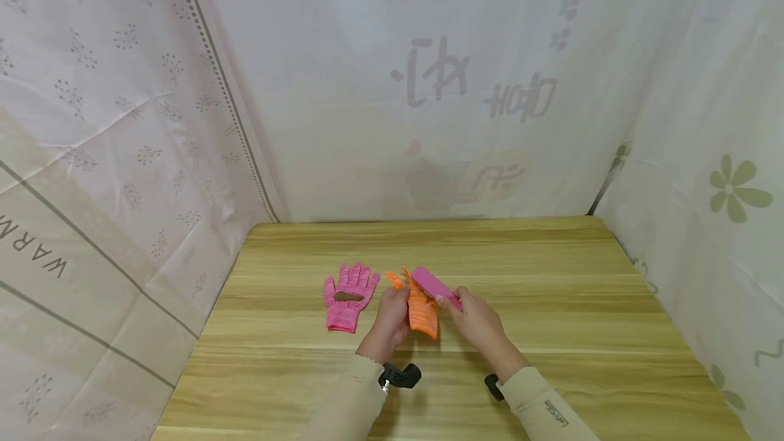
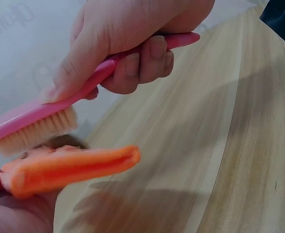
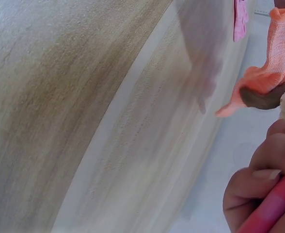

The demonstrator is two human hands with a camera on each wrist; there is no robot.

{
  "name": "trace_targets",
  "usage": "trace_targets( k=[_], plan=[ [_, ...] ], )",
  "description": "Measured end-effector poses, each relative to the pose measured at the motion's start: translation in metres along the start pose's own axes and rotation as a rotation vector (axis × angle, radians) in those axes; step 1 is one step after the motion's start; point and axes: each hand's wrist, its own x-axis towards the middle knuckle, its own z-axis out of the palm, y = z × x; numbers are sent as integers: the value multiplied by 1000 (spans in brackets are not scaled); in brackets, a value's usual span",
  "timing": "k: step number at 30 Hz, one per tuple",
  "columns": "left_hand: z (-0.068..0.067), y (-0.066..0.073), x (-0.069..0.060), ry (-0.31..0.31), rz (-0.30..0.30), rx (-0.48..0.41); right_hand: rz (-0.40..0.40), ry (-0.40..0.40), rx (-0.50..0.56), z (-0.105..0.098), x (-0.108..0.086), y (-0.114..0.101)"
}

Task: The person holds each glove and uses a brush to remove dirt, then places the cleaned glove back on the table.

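Observation:
My left hand [image 1: 392,318] grips an orange knitted glove [image 1: 422,313] by its side, above the table. On the glove's upper face is a dark brown patch [image 3: 264,99]; the cuff opening shows in the left wrist view. A pink brush [image 2: 96,80] with pale bristles [image 2: 38,132] is in my right hand [image 1: 480,325], fingers curled round the handle and thumb along it. The bristles face down over the brown patch; whether they touch it I cannot tell. Left of my left hand, a pink glove [image 1: 343,316] lies flat, fingers pointing away, with a brown patch across its palm.
A wood-grain table [image 1: 551,278] lies under both hands. Patterned pale curtains [image 1: 343,87] hang behind it and at both sides. Dark straps [image 1: 401,376] with devices sit at the wrists.

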Motion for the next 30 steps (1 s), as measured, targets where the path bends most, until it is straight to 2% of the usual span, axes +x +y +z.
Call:
trace_targets(
  k=[3,10,30],
  plan=[
    [-1,1,0,28,-2,6,7,3,-4,0,0,2],
    [2,4,-2,-10,16,11,-1,2,33,0,-1,1],
    [4,0,-3,12,18,30,-1,-7,149,4,0,-3]
  ],
)
